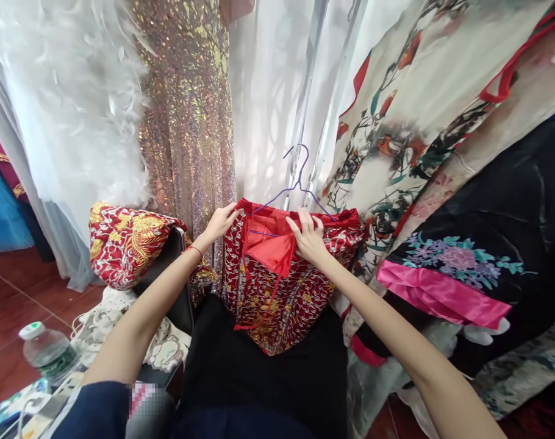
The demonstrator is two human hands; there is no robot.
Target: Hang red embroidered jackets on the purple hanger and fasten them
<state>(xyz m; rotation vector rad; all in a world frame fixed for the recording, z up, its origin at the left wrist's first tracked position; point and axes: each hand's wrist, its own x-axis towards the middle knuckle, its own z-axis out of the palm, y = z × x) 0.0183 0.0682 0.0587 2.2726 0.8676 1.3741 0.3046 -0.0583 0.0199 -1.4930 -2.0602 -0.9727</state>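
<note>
A black cloth point(259, 372) is spreading smooth and matte across the bottom of the view, and both bare forearms are reaching forward over it. The left hand point(220, 222) is pinching the top left corner of a red embroidered garment point(277, 292). The right hand point(307, 238), palm down, is gripping the folded satin lining at its top edge. The garment, stiff with gold and silver thread, is hanging over the cloth's far edge on a thin purple wire hanger point(298, 177). Behind it, a glittering sequin dress point(186, 122), a white feathery gown point(76, 110) and a floral printed robe point(396, 110) are hanging close together. A plastic water bottle point(46, 350) is standing at lower left, by the red tiled floor point(7, 286).
</note>
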